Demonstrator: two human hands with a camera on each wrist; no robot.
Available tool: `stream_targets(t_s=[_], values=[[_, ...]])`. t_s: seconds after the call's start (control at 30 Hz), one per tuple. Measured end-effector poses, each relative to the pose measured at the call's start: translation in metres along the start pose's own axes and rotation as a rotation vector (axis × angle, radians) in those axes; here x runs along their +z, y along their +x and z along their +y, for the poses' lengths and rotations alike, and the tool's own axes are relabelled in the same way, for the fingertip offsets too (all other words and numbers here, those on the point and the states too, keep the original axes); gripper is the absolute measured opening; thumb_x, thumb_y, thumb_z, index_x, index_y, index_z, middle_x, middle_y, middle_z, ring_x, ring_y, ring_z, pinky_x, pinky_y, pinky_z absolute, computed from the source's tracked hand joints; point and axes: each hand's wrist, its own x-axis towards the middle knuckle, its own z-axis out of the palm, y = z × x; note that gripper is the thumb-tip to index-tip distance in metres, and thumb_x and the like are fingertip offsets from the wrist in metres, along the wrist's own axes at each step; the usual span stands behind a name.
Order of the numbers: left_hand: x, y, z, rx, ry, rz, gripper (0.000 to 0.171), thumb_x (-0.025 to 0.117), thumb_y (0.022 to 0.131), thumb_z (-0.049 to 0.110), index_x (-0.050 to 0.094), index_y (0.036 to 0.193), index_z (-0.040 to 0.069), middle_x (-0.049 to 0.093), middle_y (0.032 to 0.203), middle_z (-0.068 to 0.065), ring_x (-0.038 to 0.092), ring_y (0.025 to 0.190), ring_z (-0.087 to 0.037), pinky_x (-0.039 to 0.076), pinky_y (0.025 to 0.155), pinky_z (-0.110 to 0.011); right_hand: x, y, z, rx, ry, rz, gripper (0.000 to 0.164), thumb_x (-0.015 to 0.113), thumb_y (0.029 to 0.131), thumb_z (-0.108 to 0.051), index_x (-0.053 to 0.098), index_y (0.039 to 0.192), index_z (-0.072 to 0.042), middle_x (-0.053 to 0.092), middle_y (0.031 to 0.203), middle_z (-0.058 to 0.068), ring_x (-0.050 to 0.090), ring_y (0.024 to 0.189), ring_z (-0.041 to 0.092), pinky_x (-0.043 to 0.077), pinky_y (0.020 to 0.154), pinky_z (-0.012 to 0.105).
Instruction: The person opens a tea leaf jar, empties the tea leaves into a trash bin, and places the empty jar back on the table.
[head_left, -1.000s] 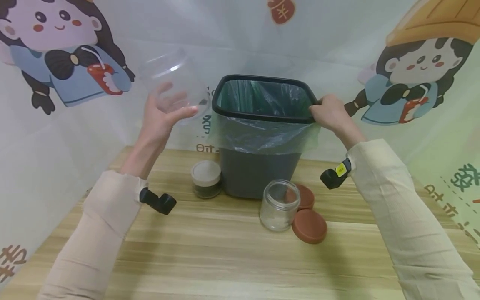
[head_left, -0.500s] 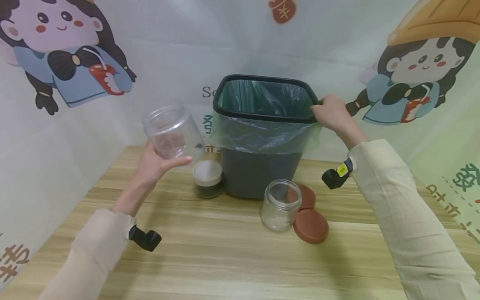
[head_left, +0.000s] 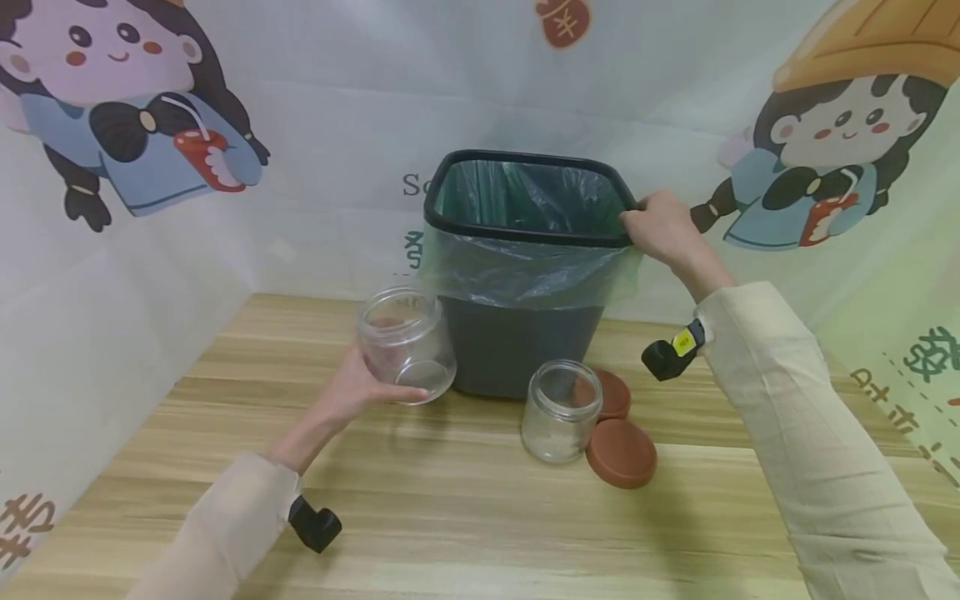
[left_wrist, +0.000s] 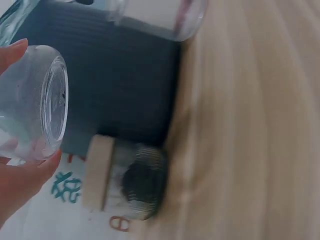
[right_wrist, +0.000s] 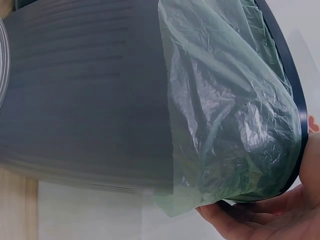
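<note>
My left hand [head_left: 348,392] holds a clear open-mouthed jar [head_left: 408,350], slightly tilted, just above the table in front of the bin's left side. A dark grey trash bin [head_left: 517,346] stands upright, lined with a thin green plastic bag [head_left: 525,271] folded over its black rim. At the bin's right rim corner, my right hand [head_left: 660,229] grips the rim, thumb outside the bag in the right wrist view. Behind the held jar, and hidden by it in the head view, a jar with a pale lid and dark contents [left_wrist: 137,182] shows in the left wrist view.
Another clear open jar [head_left: 558,417] stands before the bin. Two reddish-brown round lids [head_left: 621,452] lie beside it on the wood-grain table [head_left: 465,517]. A printed white cloth [head_left: 337,125] hangs close behind and at both sides.
My left hand has lowered the clear jar from beside the bin's rim toward the table and moved it right, turning its mouth more upward. The right hand stays on the rim.
</note>
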Motion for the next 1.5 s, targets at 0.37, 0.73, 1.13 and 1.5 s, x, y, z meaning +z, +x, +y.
stream_targets(t_s=[0.37, 0.73, 1.13, 1.5], values=[[0.029, -0.003, -0.025, 0.001, 0.243, -0.087, 0.091, 0.085, 0.051, 0.012, 0.037, 0.127, -0.001, 0.049, 0.122, -0.019, 0.047, 0.111, -0.031, 0.036, 0.095, -0.044, 0.001, 0.0, 0.001, 0.005, 0.007, 0.017, 0.046, 0.029, 0.092, -0.019, 0.045, 0.12, 0.014, 0.047, 0.111, 0.023, 0.041, 0.095, 0.031, 0.038, 0.083, 0.046], [0.047, -0.001, -0.036, -0.032, 0.36, -0.06, 0.088, 0.087, 0.045, 0.012, 0.043, 0.12, 0.001, 0.055, 0.113, -0.016, 0.05, 0.107, -0.03, 0.038, 0.093, -0.044, 0.001, 0.0, 0.001, 0.004, -0.012, 0.019, 0.045, 0.028, 0.092, -0.02, 0.047, 0.117, 0.012, 0.047, 0.11, 0.023, 0.041, 0.094, 0.031, 0.038, 0.083, 0.046], [0.059, -0.002, -0.042, -0.039, 0.461, -0.091, 0.089, 0.088, 0.041, 0.014, 0.044, 0.118, 0.002, 0.057, 0.116, -0.014, 0.051, 0.107, -0.03, 0.039, 0.092, -0.042, 0.001, 0.0, 0.001, 0.011, 0.028, -0.001, 0.048, 0.028, 0.093, -0.02, 0.041, 0.124, 0.014, 0.046, 0.116, 0.025, 0.04, 0.1, 0.031, 0.036, 0.091, 0.05], [0.067, 0.0, -0.047, -0.022, 0.465, -0.106, 0.089, 0.089, 0.038, 0.013, 0.046, 0.115, 0.002, 0.059, 0.111, -0.013, 0.053, 0.105, -0.03, 0.039, 0.092, -0.042, 0.001, -0.001, 0.001, 0.009, 0.015, 0.004, 0.047, 0.028, 0.092, -0.02, 0.044, 0.122, 0.013, 0.047, 0.113, 0.024, 0.041, 0.099, 0.031, 0.036, 0.09, 0.05]])
